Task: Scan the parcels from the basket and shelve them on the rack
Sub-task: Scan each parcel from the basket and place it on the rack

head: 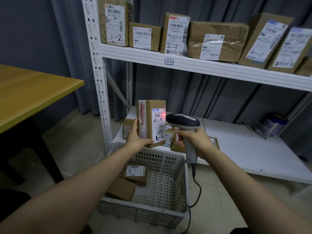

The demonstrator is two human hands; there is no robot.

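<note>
My left hand point(137, 136) holds a small brown cardboard parcel point(148, 115) upright above the basket, its white label facing right. My right hand point(195, 141) grips a grey handheld scanner point(183, 121) whose head points at the label; a red glow lies on the label's barcode. Below stands the white perforated basket point(168, 181) with two brown parcels point(135, 173) inside. The white rack's upper shelf point(202, 67) carries several labelled parcels, and a few small ones lie on the lower shelf point(244, 149) behind my hands.
A yellow-topped table point(30, 92) stands at the left. The scanner's black cable point(196, 191) hangs down past the basket's right side to the tiled floor. A blue-and-white roll point(275, 125) lies on the lower shelf at the right. Grey curtains hang behind the rack.
</note>
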